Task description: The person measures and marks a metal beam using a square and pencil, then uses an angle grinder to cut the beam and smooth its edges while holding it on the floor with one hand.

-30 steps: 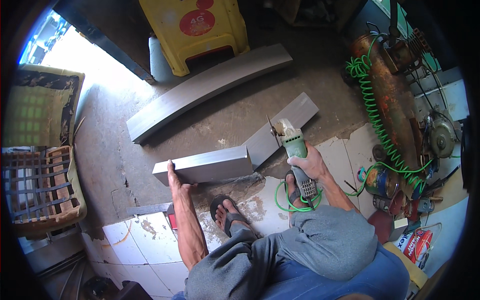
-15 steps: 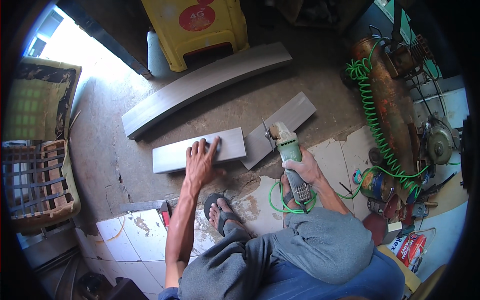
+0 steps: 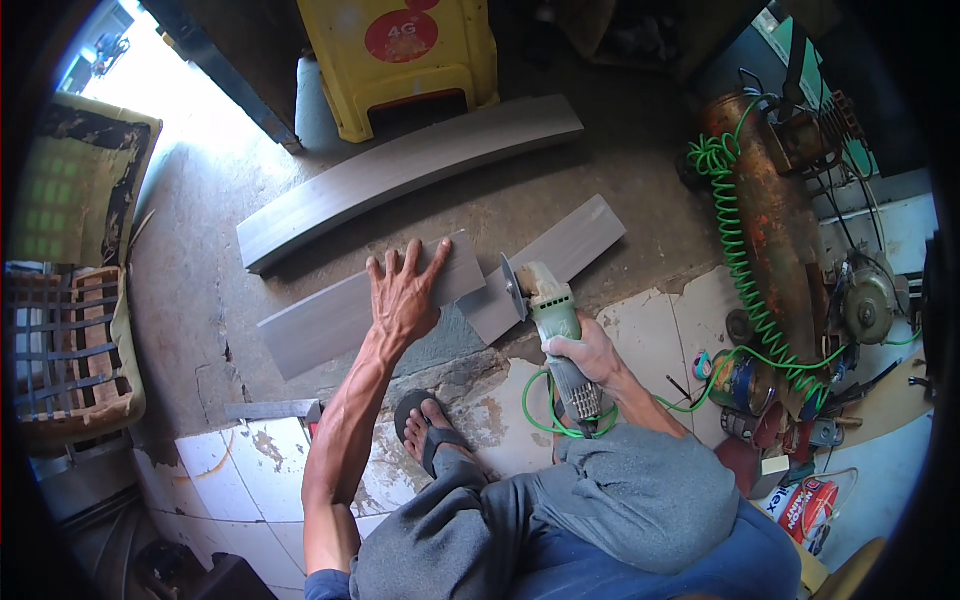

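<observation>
My left hand [image 3: 403, 292] lies with fingers spread on a grey metal piece [image 3: 325, 322], which rests slanted on the floor. In my right hand [image 3: 587, 352] is a green angle grinder [image 3: 558, 318], gripped round its body. Its thin disc [image 3: 513, 287] stands on edge beside the right end of that piece, over a second flat grey strip [image 3: 575, 240]; whether it touches the strip I cannot tell. Beyond both lies a long grey rectangular metal bar [image 3: 400, 180]. A metal square [image 3: 268, 409] is on the tiles left of my foot, partly behind my left forearm.
A yellow plastic stool [image 3: 400, 75] stands behind the long bar. On the right are a rusty tank [image 3: 765, 210], a coiled green hose [image 3: 728, 210] and several tools. The grinder's green cord [image 3: 530, 405] loops by my right foot. A worn crate-like frame [image 3: 70, 350] is at left.
The metal piece under my left hand has turned, its left end now lower and its top face darker. My right hand has brought the grinder slightly left and down.
</observation>
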The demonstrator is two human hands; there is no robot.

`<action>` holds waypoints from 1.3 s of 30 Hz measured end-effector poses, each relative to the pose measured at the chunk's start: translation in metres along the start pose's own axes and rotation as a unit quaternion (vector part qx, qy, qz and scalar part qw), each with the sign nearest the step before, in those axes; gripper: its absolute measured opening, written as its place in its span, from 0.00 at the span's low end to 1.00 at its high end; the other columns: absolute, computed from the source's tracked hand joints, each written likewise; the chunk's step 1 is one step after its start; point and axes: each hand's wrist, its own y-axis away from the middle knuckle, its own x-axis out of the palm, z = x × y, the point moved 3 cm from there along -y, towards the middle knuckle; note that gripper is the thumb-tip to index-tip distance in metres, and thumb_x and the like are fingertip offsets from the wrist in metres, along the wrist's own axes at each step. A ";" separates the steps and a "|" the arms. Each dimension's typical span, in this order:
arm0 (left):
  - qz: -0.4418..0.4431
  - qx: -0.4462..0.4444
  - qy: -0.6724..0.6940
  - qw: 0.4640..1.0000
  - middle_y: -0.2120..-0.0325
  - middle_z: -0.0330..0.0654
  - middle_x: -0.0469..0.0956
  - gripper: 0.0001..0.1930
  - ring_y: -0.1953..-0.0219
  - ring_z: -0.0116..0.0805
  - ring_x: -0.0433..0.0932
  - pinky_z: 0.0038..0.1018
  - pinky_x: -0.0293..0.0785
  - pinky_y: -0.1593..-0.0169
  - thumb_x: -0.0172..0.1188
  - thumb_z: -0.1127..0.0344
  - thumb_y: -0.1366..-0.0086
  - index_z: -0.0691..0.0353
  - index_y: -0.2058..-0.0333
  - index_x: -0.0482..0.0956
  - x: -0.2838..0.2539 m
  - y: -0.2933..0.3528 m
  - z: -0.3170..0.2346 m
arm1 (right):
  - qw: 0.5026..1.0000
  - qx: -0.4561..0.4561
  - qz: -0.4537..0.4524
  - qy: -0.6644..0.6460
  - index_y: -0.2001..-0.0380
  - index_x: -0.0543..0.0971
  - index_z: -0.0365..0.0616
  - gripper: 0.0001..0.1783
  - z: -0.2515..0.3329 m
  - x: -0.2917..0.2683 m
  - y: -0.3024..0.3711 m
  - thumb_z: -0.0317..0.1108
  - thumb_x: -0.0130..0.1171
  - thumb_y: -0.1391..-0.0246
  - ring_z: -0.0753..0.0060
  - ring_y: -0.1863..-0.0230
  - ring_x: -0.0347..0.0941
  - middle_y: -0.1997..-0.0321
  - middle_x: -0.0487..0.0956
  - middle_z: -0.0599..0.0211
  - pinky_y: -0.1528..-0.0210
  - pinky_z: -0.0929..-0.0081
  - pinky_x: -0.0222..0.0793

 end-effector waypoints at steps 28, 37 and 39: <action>-0.101 0.013 -0.010 0.995 0.34 0.47 0.64 0.59 0.34 0.54 0.62 0.57 0.52 0.35 0.81 0.67 0.62 0.32 0.27 0.64 -0.010 0.007 -0.003 | 0.999 -0.017 0.036 0.017 0.59 0.79 0.38 0.24 -0.003 0.016 -0.008 0.45 0.70 0.53 0.74 0.68 0.77 0.68 0.80 0.65 0.63 0.71 0.74; -0.101 0.018 -0.018 0.995 0.34 0.48 0.64 0.60 0.34 0.55 0.62 0.58 0.52 0.34 0.81 0.68 0.62 0.32 0.27 0.63 -0.007 0.005 -0.003 | 0.999 -0.008 0.050 0.012 0.59 0.79 0.37 0.23 -0.004 0.015 -0.007 0.44 0.70 0.52 0.74 0.68 0.77 0.68 0.80 0.64 0.63 0.71 0.74; -0.104 0.017 -0.023 0.994 0.34 0.48 0.64 0.59 0.34 0.54 0.62 0.57 0.52 0.35 0.81 0.68 0.61 0.32 0.27 0.64 -0.006 0.005 -0.003 | 0.999 -0.002 0.046 0.016 0.59 0.79 0.37 0.23 -0.004 0.016 -0.007 0.44 0.70 0.52 0.74 0.67 0.78 0.68 0.81 0.64 0.62 0.72 0.74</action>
